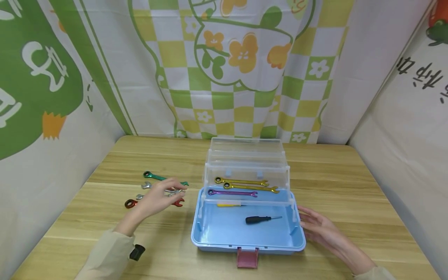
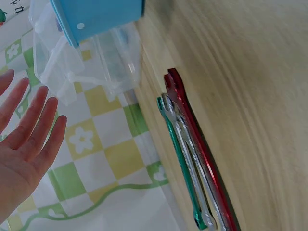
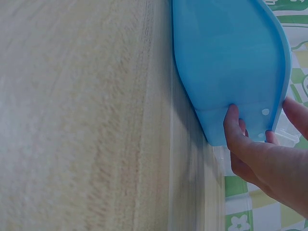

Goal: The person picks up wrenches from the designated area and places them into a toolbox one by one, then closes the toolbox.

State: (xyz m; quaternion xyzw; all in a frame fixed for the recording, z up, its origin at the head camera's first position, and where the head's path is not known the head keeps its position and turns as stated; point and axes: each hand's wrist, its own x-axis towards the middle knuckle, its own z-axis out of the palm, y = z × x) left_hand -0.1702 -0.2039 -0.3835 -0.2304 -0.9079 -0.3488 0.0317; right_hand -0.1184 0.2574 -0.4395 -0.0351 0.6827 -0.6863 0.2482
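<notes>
Wrenches (image 2: 187,155) lie together on the table (image 1: 171,241), left of the box (image 1: 224,235). The left hand (image 1: 159,198) hovers by them, fingers parted, holding nothing; the right hand (image 1: 323,230), loosely spread, touches the box's right side with its fingertips.

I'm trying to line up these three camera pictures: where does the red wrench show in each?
Head: the red wrench lies left of centre, partly hidden by the left hand.
Left wrist: the red wrench slants to the bottom edge, right of centre.
Right wrist: not in it.
Shared landmark: the blue box, in all three.
</notes>
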